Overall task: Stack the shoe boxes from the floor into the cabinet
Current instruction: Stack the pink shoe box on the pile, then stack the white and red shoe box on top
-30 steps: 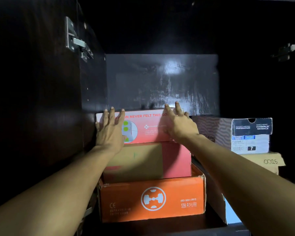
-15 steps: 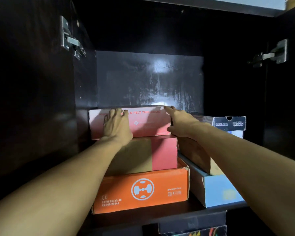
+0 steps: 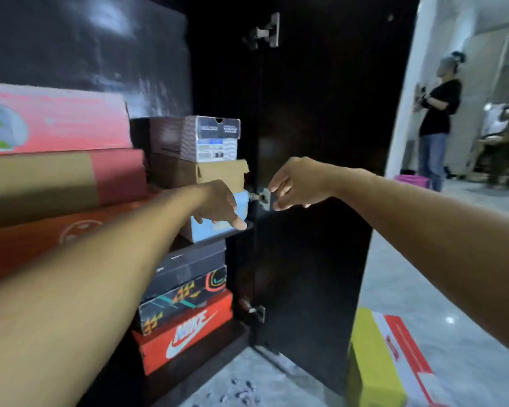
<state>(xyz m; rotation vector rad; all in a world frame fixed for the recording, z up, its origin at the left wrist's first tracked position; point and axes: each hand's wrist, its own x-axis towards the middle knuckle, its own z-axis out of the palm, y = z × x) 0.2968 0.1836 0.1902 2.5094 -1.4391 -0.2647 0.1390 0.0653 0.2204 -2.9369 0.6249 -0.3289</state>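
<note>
The dark cabinet holds stacked shoe boxes. A pink box point(image 3: 56, 121) tops a tan and pink box point(image 3: 62, 183) and an orange box point(image 3: 27, 245) at the left. Beside them a brown and grey box point(image 3: 194, 138), a cardboard box point(image 3: 200, 173) and a light blue box point(image 3: 215, 227) stand stacked. My left hand point(image 3: 218, 205) hangs loose in front of the blue box and holds nothing. My right hand point(image 3: 296, 183) hovers with relaxed fingers by a door hinge point(image 3: 263, 198). A yellow, white and red box point(image 3: 388, 362) lies on the floor at the lower right.
The open cabinet door point(image 3: 315, 171) stands between the shelves and the yellow box. On the lower shelf lie a black box point(image 3: 188, 264), a patterned box point(image 3: 182, 301) and a red Nike box point(image 3: 185, 333). A person point(image 3: 437, 113) stands in the far room by a pink basket point(image 3: 412, 181). Grey floor point(image 3: 423, 274).
Both hands have come off the pink box, which stays on the left stack. My view has swung right and down, and the hands now hang near the right door hinge.
</note>
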